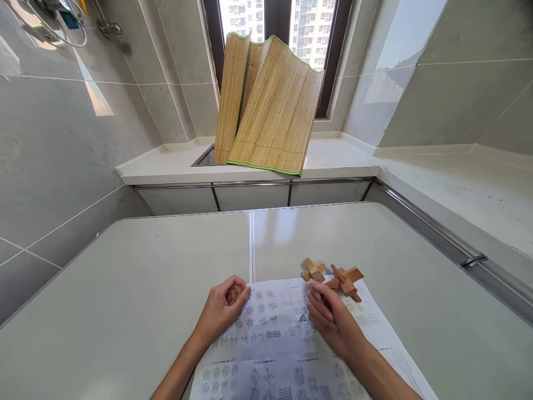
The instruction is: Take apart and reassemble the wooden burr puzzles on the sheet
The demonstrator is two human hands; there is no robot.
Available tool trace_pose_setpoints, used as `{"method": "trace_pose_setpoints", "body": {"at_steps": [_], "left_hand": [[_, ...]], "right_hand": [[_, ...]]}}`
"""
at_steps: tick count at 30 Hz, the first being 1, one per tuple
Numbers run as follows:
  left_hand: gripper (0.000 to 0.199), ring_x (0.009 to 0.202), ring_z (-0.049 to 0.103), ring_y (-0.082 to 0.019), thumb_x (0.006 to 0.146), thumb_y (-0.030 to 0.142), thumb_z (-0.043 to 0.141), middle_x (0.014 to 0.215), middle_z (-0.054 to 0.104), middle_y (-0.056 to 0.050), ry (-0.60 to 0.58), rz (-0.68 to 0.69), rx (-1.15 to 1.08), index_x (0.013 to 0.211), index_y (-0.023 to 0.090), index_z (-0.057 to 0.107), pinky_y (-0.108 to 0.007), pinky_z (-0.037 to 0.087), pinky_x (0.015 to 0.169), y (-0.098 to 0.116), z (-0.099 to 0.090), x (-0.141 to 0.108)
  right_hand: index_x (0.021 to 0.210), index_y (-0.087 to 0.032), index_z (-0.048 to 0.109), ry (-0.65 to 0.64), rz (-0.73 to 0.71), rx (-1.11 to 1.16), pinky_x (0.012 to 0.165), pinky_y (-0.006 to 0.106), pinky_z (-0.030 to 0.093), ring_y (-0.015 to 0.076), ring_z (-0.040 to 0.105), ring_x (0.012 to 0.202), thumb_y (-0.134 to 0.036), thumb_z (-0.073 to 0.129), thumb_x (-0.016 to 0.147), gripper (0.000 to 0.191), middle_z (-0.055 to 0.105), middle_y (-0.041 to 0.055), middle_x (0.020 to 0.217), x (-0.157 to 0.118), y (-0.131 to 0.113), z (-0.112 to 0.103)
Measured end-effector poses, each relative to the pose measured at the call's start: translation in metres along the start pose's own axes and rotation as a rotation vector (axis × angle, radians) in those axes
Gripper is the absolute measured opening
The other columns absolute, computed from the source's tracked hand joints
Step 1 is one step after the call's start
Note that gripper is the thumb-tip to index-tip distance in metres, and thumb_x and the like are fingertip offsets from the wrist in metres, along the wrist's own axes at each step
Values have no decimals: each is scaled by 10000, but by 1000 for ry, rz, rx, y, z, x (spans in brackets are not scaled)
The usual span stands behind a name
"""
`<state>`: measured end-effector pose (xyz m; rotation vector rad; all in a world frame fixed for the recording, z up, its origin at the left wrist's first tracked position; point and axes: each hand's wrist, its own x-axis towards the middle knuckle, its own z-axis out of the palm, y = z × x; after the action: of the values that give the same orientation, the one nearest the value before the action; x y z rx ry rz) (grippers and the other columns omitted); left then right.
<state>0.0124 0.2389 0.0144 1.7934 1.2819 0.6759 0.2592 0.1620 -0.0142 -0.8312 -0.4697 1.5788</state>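
Observation:
A large printed sheet (287, 347) with small puzzle diagrams lies on the table under my forearms. My left hand (228, 305) rests at the sheet's upper left edge, its fingers curled in and plainly holding nothing. Over the right part of the sheet is my right hand (331, 316), loosely closed, with thumb and index fingertip together; no object shows in it. Just beyond its fingertips sits a light wooden burr puzzle (313, 270). Beside that one, a darker reddish wooden burr puzzle (345, 281) lies partly on the sheet's top right corner.
The pale table (166, 261) has a seam down its middle. Behind it runs a white ledge (341, 155), where a folded bamboo mat (270, 105) leans against the window. Grey tiled walls (62, 128) close in on both sides, and a metal rail (428, 219) runs along the right.

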Motion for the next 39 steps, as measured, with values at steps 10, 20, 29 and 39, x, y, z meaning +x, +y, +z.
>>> {"method": "trace_pose_setpoints", "body": {"at_steps": [10,20,29,39], "left_hand": [[330,585,379,-128,882,520,615,605,464,49,3,1,10,792,203,619,-229,323,561,-1,0,0],[301,611,396,-131,902,491,597,635,486,46,-5,26,9,817,204,623,-231,341,578,-3,1,-5],[284,604,402,-125,911,471,590,628,477,54,0,49,35,821,202,613,-233,349,581,-8,4,-4],[285,595,426,-124,912,473,595,624,514,49,-4,64,44,824,203,619,-236,361,579,-6,4,-4]], "right_hand": [[595,-220,417,-20,27,80,347,214,119,54,72,356,-410,694,885,444,242,-126,397,3,-1,-2],[613,-194,485,-101,58,228,335,187,168,38,111,345,-315,695,922,393,314,-125,392,2,2,-6],[592,-191,472,-133,36,290,314,176,169,32,105,335,-274,670,939,408,336,-121,385,1,2,-7],[596,-215,440,-130,-25,532,306,202,213,49,138,320,-510,548,982,498,334,-110,380,-1,-3,-13]]}}
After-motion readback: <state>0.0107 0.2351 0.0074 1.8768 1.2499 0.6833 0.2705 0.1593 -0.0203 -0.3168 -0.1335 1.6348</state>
